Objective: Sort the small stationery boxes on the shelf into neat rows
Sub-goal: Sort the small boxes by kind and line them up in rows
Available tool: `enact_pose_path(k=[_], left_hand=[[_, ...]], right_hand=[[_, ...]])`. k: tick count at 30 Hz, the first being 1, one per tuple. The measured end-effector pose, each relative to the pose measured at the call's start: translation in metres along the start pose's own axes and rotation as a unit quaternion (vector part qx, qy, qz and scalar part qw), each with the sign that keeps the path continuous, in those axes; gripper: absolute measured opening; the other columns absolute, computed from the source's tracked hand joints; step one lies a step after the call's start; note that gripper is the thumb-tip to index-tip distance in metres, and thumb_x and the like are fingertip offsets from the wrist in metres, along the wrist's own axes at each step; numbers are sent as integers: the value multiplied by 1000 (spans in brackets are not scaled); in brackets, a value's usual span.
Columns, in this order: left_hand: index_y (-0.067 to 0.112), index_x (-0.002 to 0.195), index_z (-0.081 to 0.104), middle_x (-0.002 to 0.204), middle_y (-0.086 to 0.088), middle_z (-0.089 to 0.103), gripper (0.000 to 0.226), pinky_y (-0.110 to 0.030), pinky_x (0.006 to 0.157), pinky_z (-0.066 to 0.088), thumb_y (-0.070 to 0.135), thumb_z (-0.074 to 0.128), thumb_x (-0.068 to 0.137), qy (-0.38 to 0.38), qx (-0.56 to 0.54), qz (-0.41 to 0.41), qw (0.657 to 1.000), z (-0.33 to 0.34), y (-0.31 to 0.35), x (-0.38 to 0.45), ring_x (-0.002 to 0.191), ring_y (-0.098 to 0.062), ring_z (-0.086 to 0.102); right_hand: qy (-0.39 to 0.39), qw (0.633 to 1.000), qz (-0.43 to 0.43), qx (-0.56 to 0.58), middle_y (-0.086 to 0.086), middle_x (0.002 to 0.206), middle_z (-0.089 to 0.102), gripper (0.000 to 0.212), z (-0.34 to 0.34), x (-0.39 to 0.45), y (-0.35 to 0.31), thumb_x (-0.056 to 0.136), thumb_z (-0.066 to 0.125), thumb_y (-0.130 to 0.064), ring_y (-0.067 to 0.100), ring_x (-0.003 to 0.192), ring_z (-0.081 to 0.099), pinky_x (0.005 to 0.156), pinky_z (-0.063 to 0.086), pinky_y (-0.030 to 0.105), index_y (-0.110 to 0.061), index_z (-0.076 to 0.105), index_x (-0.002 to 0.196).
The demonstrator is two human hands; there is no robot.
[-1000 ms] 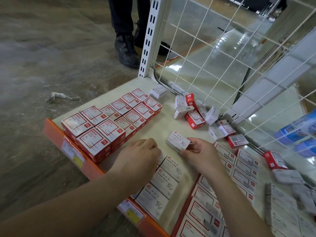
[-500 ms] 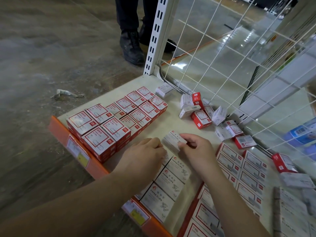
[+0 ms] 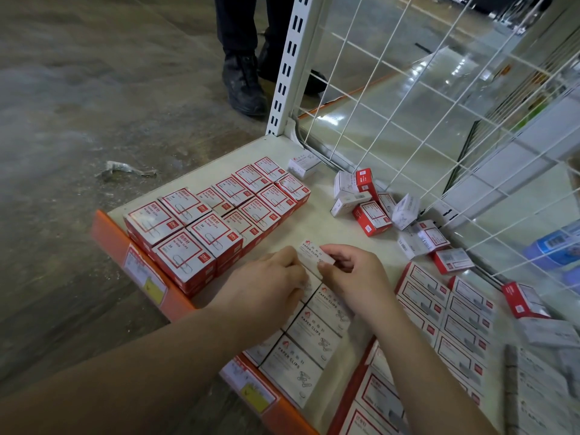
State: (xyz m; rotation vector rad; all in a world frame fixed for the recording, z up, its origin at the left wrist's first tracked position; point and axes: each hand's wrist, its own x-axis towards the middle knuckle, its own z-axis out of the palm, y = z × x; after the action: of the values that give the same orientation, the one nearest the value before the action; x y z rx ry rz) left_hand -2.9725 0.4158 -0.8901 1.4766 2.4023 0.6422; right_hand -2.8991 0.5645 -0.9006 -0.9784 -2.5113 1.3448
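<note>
A white paper-clip box point(image 3: 314, 253) is pinched between the fingers of my right hand point(image 3: 351, 274), at the far end of a row of white paper-clip boxes point(image 3: 310, 343). My left hand point(image 3: 266, 290) lies on the left side of that row, its fingertips touching the held box. Red-and-white boxes point(image 3: 219, 215) stand in two neat rows on the left of the cream shelf point(image 3: 317, 221). A loose heap of red and white boxes point(image 3: 373, 205) lies by the wire grid. More flat red-edged boxes point(image 3: 439, 312) lie in rows on the right.
A white wire grid point(image 3: 408, 120) and a slotted upright post point(image 3: 288, 64) close off the back of the shelf. The orange front rail point(image 3: 110, 233) carries price labels. A person's dark shoes point(image 3: 241, 80) stand on the floor behind the post. A single white box point(image 3: 303, 164) sits near the corner.
The held white box has come down and nearer to the end of the white row, and both hands have closed in around it. The view has shifted slightly.
</note>
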Motion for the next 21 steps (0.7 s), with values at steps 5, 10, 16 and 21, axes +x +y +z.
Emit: enact_pose_path(k=[5,10,16,21], left_hand=[[26,119,53,120,11,41,28,-24,88,44,33,37,97,-10,4,7,1000,-4,0,2,104,-6,43],[25,120,51,126,9,39,28,-26,94,40,32,37,97,-15,27,17,999,-5,0,4,111,-10,42],[23,116,52,124,7,40,25,-29,91,44,31,42,95,-34,20,11,999,-10,0,7,108,-11,45],[26,124,47,131,9,38,30,-28,94,43,32,40,96,-34,26,18,999,-9,0,7,114,-10,44]], right_hand=[[-5,1000,-10,6,-21,82,59,22,-3,-1,0,85,65,-12,-12,70,56,58,40,1,-28,63,100],[-14,1000,-20,3,-22,80,59,24,-5,0,-1,84,66,-11,-15,70,55,60,39,0,-34,59,88],[-32,999,-18,-5,-22,84,59,20,-7,2,-2,85,63,-13,-10,78,55,62,39,0,-31,61,94],[-23,999,-13,-18,-18,90,62,26,-8,0,0,85,64,-16,-4,85,57,69,42,7,-23,65,110]])
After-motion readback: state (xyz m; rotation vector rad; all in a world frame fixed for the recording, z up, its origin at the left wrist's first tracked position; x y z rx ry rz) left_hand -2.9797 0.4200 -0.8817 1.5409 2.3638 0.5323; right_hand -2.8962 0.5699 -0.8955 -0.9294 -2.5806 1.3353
